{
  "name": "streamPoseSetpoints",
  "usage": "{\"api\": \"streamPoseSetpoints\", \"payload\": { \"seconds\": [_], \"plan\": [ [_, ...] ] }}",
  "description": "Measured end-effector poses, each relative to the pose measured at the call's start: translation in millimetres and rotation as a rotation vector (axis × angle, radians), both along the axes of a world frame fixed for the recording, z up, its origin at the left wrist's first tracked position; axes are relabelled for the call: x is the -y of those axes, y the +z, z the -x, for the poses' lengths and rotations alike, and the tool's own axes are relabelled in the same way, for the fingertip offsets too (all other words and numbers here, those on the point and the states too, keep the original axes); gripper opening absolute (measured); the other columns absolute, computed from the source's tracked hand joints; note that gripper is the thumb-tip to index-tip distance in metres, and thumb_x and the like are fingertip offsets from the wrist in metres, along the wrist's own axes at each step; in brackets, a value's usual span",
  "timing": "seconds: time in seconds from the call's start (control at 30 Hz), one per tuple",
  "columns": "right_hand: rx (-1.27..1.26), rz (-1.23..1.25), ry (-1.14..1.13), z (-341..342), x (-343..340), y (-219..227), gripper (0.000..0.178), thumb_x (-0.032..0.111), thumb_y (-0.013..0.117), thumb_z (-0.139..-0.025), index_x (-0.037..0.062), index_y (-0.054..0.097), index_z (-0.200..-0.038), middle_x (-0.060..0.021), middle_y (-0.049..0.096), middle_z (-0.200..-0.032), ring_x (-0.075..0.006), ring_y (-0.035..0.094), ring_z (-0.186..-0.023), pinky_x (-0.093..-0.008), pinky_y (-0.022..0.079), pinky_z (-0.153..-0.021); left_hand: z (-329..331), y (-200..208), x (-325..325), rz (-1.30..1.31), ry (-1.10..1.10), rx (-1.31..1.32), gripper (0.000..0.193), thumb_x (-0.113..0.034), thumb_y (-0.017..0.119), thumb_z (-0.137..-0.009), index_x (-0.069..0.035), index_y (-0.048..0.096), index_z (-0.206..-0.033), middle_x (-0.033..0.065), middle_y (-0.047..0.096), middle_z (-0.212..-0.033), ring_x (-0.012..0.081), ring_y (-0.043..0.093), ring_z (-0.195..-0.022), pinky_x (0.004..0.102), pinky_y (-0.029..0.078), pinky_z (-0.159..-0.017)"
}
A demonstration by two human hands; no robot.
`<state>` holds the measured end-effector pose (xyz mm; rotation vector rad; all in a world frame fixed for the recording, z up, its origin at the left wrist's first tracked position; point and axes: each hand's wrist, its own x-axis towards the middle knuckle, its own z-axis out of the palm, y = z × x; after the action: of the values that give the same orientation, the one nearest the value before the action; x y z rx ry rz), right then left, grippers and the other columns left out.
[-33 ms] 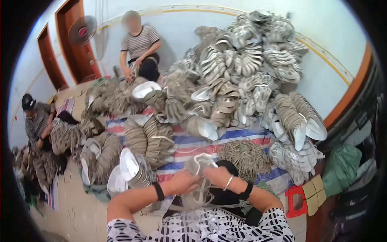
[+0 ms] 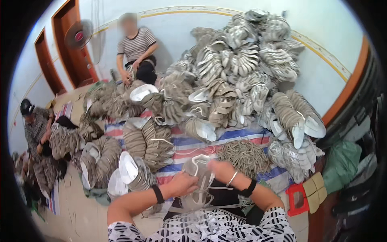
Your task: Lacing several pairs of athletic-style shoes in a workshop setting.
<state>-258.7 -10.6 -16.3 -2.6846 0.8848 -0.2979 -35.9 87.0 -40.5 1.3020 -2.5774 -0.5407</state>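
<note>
Held over my lap is a grey-beige shoe upper point(image 2: 196, 163) with a pale inner edge and white lacing strips. My left hand point(image 2: 184, 184) is closed on its left side, fingers pinched at the edge. At the upper right rim, my right hand point(image 2: 223, 171) has its fingers curled together; they are blurred, and what they pinch is too small to make out. A second pale upper point(image 2: 195, 199) hangs below, close to my lap, partly overlapped by the first.
A heap of shoelaces point(image 2: 246, 157) lies on the striped sheet point(image 2: 187, 141). Stacked uppers point(image 2: 147, 139) stand at left, with a large pile point(image 2: 238, 60) against the wall. A red plastic stool point(image 2: 296, 199) is at right. Two people point(image 2: 137, 48) work farther off.
My right hand has moved up and slightly right, away from my left hand. More of the shoe upper shows between them. My left hand stays on its edge.
</note>
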Motion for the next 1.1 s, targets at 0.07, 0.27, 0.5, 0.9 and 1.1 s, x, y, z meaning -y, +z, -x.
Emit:
{"api": "streamPoseSetpoints", "payload": {
  "seconds": [0.07, 0.27, 0.5, 0.9, 1.1],
  "plan": [
    [0.218, 0.156, -0.196, 22.2, 27.3, 24.7, 0.012, 0.019, 0.055, -0.091, 0.0096, 0.056, -0.098, -0.0154, 0.064, -0.074, -0.0371, 0.065, -0.069, -0.0442, 0.051, -0.058, 2.9, 4.7, -7.3, 0.007, 0.108, -0.152, 0.021, -0.028, 0.064, -0.086, -0.014, 0.06, -0.1, 0.0114, 0.064, -0.078, 0.0317, 0.063, -0.079, 0.0436, 0.044, -0.071],
    [0.401, 0.071, -0.214, 15.1, 3.3, 44.9, 0.013, 0.019, 0.057, -0.092, 0.0078, 0.057, -0.099, -0.0184, 0.063, -0.076, -0.0384, 0.064, -0.07, -0.0435, 0.05, -0.059, 42.3, 17.5, 13.3, 0.056, 0.161, -0.286, 0.015, -0.023, 0.055, -0.091, -0.01, 0.062, -0.095, 0.0122, 0.063, -0.096, 0.0302, 0.058, -0.089, 0.0397, 0.043, -0.077],
    [0.825, -0.844, -0.219, 15.1, 27.9, -2.6, 0.026, 0.026, 0.047, -0.101, 0.0026, 0.058, -0.098, -0.0055, 0.062, -0.065, -0.0101, 0.053, -0.049, -0.0225, 0.044, -0.051, 60.6, 36.6, 51.0, -0.062, 0.5, -0.95, 0.03, -0.022, 0.042, -0.101, -0.001, 0.06, -0.089, 0.0045, 0.061, -0.077, 0.0122, 0.058, -0.073, 0.0275, 0.047, -0.068],
    [1.218, -1.183, -0.225, -40.8, -12.6, -0.7, 0.031, 0.017, 0.053, -0.097, -0.0058, 0.063, -0.115, -0.0113, 0.066, -0.114, -0.0146, 0.062, -0.099, -0.0272, 0.049, -0.087, 55.2, 24.8, 30.5, -0.061, 0.595, -1.027, 0.025, -0.021, 0.05, -0.099, -0.001, 0.065, -0.095, 0.0082, 0.065, -0.077, 0.0171, 0.062, -0.071, 0.0292, 0.049, -0.069],
    [1.288, -1.064, -0.266, -50.6, 3.3, -14.7, 0.026, 0.017, 0.05, -0.098, -0.0049, 0.063, -0.105, -0.0151, 0.067, -0.11, -0.0178, 0.064, -0.097, -0.0298, 0.05, -0.087, 43.9, 10.6, 30.2, 0.213, 0.591, -0.572, 0.02, -0.024, 0.061, -0.09, -0.007, 0.066, -0.101, 0.0173, 0.059, -0.108, 0.0332, 0.054, -0.102, 0.043, 0.043, -0.087]
  ]
}}
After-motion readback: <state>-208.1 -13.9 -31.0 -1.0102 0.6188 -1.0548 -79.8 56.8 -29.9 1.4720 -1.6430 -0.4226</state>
